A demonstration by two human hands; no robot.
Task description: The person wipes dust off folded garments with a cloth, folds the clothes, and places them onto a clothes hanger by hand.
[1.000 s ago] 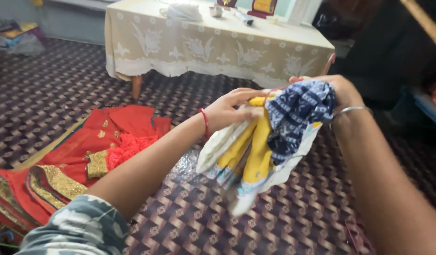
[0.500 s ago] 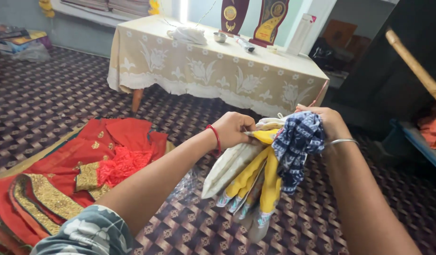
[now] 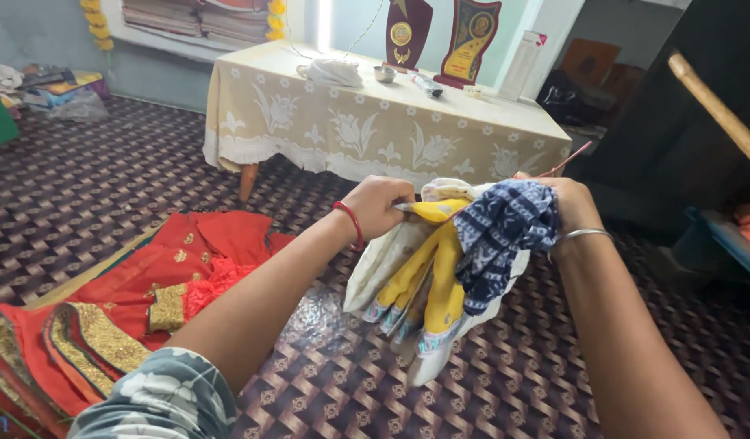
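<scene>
Above the patterned carpet (image 3: 513, 358), both hands hold a bundle (image 3: 440, 260) of folded cloth up at chest height, in front of the draped table (image 3: 375, 122). Left hand (image 3: 379, 205) is clenched, pinching the yellow cloth's (image 3: 440, 280) top edge; red thread on that wrist. Right hand (image 3: 566, 203) grasps the bunched top of the bundle, blue print cloth (image 3: 501, 240) draped over it, bangle on wrist, thin red stick (image 3: 566, 161) poking out past the fingers. Cream cloth (image 3: 383, 264) hangs on the left side. Step in hand, as I judge it: gathering or sorting the cloth tops. Next move likely needs the left pinch kept firm so the yellow piece separates cleanly. Red dress (image 3: 147, 284) lies on the floor, well apart. Versus earlier frames: bundle is about the same, left fingers have curled from spread to clenched, camera is tilted up.
</scene>
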